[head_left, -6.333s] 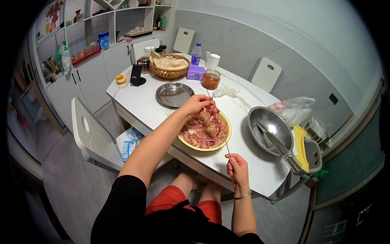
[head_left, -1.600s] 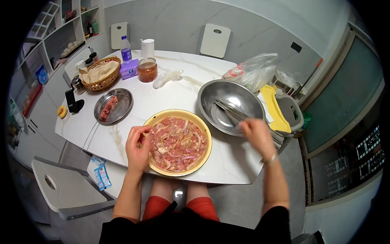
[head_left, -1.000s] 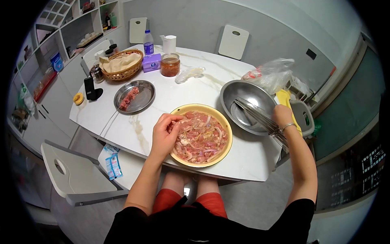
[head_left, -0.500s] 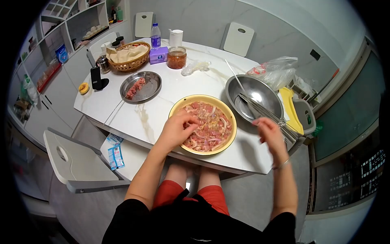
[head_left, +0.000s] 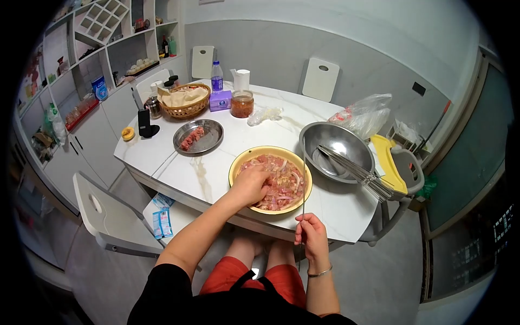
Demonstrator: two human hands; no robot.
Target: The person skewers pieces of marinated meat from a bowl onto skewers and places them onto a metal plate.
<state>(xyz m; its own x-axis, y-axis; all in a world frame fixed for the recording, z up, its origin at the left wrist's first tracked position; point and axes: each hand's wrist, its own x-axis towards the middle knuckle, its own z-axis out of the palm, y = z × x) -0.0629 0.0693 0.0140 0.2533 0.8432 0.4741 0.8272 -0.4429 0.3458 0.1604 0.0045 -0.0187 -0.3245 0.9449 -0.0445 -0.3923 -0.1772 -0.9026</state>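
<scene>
A yellow-rimmed bowl (head_left: 309,190) of raw sliced meat (head_left: 279,181) with onion strips stands near the table's front edge. My left hand (head_left: 251,185) reaches into it from the left, fingers curled down into the meat. Its fingertips are hidden, so what they pinch cannot be made out. Just in front of the bowl, my right hand (head_left: 311,233) grips a long thin metal skewer (head_left: 304,184), held nearly upright with nothing on it. Several more metal skewers (head_left: 355,169) lie bundled across a steel basin (head_left: 346,132) on the right.
A round metal plate (head_left: 212,143) with a loaded meat skewer (head_left: 192,138) sits at left. Behind are a wicker basket (head_left: 187,110), a jar (head_left: 242,105), a purple tissue pack (head_left: 220,101) and a bottle (head_left: 217,78). A plastic bag (head_left: 365,114) lies beyond the basin.
My right hand has moved left from the skewer bundle to the bowl's front, bringing one skewer upright. My left hand has gone deeper into the meat. The view has tilted up.
</scene>
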